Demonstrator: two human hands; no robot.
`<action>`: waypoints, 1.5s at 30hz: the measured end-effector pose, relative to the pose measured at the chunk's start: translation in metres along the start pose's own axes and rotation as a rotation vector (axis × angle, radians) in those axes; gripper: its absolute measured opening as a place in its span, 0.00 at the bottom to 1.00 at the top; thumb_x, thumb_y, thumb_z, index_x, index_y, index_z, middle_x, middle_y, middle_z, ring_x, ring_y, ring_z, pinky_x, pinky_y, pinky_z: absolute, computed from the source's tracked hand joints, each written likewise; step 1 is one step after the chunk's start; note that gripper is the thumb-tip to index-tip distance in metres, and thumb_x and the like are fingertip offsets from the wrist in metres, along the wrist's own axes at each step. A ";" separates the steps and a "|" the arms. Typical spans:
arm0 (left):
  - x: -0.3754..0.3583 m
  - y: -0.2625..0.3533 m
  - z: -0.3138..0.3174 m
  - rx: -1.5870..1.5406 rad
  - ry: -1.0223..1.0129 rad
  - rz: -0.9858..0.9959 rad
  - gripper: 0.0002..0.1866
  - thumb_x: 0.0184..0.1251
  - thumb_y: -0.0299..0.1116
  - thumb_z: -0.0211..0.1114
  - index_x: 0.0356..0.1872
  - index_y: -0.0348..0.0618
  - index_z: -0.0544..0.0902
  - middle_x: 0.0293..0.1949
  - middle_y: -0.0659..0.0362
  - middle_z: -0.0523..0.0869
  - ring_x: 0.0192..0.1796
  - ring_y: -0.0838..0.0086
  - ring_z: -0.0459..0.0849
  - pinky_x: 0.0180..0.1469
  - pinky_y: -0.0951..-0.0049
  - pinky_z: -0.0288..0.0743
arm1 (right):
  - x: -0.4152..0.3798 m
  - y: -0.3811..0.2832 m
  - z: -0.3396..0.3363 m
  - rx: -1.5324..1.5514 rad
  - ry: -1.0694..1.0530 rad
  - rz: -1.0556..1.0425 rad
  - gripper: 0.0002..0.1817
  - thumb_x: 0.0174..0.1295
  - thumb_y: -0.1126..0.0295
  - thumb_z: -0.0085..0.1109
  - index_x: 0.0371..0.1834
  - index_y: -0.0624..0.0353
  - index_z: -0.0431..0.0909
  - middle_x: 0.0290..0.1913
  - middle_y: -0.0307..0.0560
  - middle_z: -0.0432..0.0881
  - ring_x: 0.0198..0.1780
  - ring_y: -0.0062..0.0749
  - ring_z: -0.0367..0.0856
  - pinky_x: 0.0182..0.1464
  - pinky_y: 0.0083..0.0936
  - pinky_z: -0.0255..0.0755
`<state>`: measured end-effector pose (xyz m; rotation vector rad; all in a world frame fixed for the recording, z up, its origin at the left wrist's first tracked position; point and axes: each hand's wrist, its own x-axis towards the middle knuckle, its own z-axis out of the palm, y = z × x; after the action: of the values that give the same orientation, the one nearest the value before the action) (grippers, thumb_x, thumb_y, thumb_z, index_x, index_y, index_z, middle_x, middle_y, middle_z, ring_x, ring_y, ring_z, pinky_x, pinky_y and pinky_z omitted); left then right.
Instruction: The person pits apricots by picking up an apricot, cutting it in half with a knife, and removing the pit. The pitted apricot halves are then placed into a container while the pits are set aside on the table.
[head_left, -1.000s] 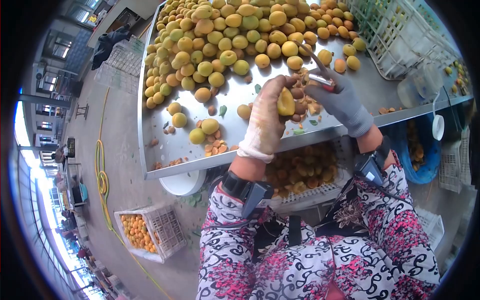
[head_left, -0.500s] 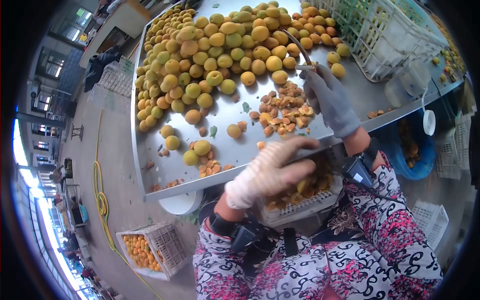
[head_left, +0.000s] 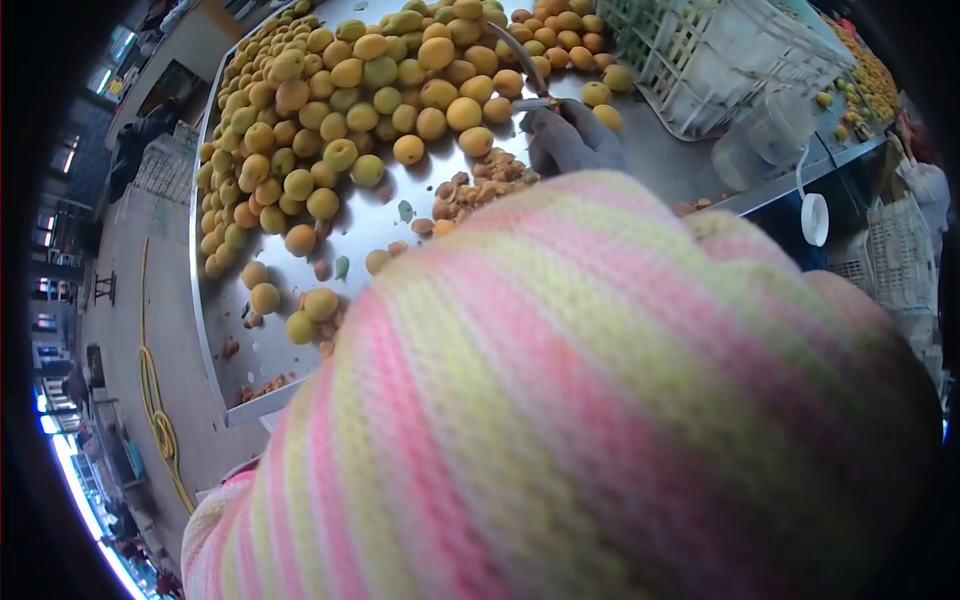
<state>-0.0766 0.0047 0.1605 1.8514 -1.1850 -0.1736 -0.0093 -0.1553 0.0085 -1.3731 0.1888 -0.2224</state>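
Observation:
My left hand (head_left: 560, 400), in a pink and pale-yellow striped knit glove, fills the lower middle and right of the view, very near the camera. How its fingers are bent does not show, nor anything they may hold. Beyond it, my right hand (head_left: 578, 138) in a grey glove is closed around a tool with a thin curved blade (head_left: 517, 47); its wrist is hidden. To the left on the metal table (head_left: 375, 225) spreads a large heap of apricots (head_left: 385, 85). Below the right hand lies a pile of apricot stones (head_left: 485, 188), partly covered by the striped glove.
At the table's upper right stands a white plastic crate (head_left: 665, 75). A clear plastic jug (head_left: 745, 150) is beside it, with a white cap (head_left: 815, 218) hanging from a strap. A yellow hose (head_left: 155, 400) runs along the floor at left. More crates (head_left: 895, 255) stand at right.
My left hand has risen from the table's front edge to right before the camera, covering the lower scene. The view has shifted, so the table appears further left and up. My right hand keeps the tool.

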 end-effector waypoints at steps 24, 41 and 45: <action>-0.059 0.031 -0.013 -0.312 0.152 -0.110 0.31 0.45 0.27 0.74 0.55 0.31 0.75 0.46 0.47 0.83 0.48 0.67 0.84 0.54 0.68 0.78 | -0.011 -0.016 0.004 0.055 -0.079 0.104 0.16 0.65 0.57 0.55 0.41 0.59 0.77 0.22 0.33 0.72 0.22 0.13 0.67 0.23 0.14 0.62; -0.203 -0.224 -0.106 0.543 0.528 -1.228 0.27 0.58 0.45 0.65 0.54 0.37 0.76 0.40 0.50 0.84 0.42 0.63 0.83 0.44 0.67 0.75 | -0.015 -0.008 0.005 0.025 -0.174 0.101 0.15 0.65 0.57 0.55 0.40 0.59 0.75 0.22 0.30 0.68 0.20 0.09 0.62 0.21 0.12 0.57; -0.203 -0.239 -0.089 0.964 0.406 -1.411 0.29 0.58 0.45 0.65 0.56 0.37 0.73 0.43 0.44 0.84 0.47 0.53 0.83 0.50 0.61 0.74 | -0.018 -0.009 0.015 -0.047 -0.181 0.079 0.15 0.65 0.57 0.55 0.39 0.60 0.76 0.22 0.30 0.69 0.23 0.10 0.64 0.24 0.13 0.59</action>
<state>0.0200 0.2490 -0.0322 3.0465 0.6470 0.0365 -0.0230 -0.1377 0.0207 -1.4214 0.0975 -0.0273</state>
